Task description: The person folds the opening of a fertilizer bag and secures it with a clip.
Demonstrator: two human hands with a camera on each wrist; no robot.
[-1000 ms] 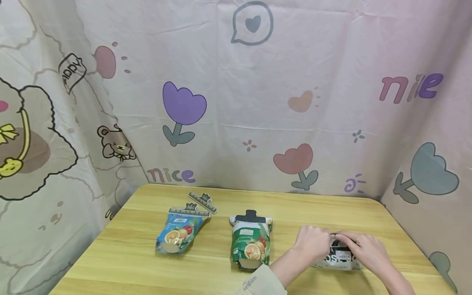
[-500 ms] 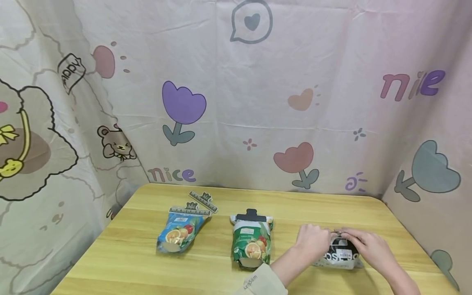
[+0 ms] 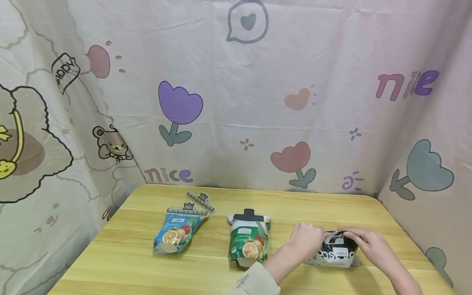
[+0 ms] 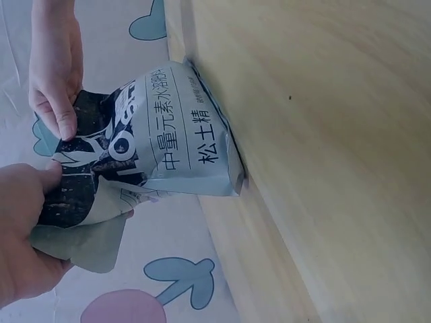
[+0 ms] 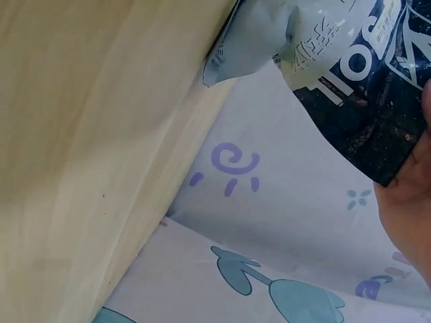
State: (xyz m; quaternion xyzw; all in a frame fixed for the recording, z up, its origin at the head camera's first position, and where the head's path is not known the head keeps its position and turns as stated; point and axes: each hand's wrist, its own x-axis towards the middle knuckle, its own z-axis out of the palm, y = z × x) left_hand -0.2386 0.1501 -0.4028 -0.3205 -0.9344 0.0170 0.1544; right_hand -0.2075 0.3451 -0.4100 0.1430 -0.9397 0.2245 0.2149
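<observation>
A black and white printed plastic bag (image 3: 337,250) stands on the right part of the table, its base on the wood. My left hand (image 3: 307,241) pinches its top edge at the left corner, and my right hand (image 3: 370,245) pinches the top at the right corner. In the left wrist view, the thumbs of the left hand (image 4: 23,232) and the right hand (image 4: 57,84) press on the black upper part of the bag (image 4: 178,145). From the right wrist view, fingers of my right hand (image 5: 407,195) sit behind the bag's black end (image 5: 363,128).
A green bag (image 3: 249,245) closed with a black clip (image 3: 248,215) lies at the middle of the wooden table (image 3: 121,254). Left of it is a blue bag (image 3: 178,234) with a piano-key clip (image 3: 187,211). A second piano-key clip (image 3: 200,201) lies behind. Printed curtains surround the table.
My hands have moved farther apart along the bag's top, the left one going left. More of the black front shows between them. The head view has shifted slightly.
</observation>
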